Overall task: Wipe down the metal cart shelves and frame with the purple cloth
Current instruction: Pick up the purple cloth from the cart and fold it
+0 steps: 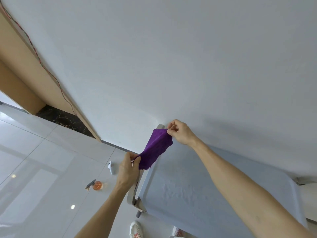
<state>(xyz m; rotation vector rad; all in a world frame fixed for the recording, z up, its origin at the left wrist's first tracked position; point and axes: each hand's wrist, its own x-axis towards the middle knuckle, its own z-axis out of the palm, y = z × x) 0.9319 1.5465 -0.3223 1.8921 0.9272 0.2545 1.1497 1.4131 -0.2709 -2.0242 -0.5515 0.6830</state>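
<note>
A purple cloth (156, 148) hangs stretched between my two hands above the left side of the metal cart. My right hand (180, 132) pinches its upper corner near the wall. My left hand (128, 170) grips the lower end. The cart's grey top shelf (197, 189) fills the lower right. Its metal side handle and frame (133, 194) run below the cloth on the left.
On the glossy white floor stand an orange spray bottle (96, 185) and a white controller-like object (111, 167), both left of the cart. A white wall is close behind. My shoes (136, 229) are at the bottom. A wooden door frame (34, 83) rises at the left.
</note>
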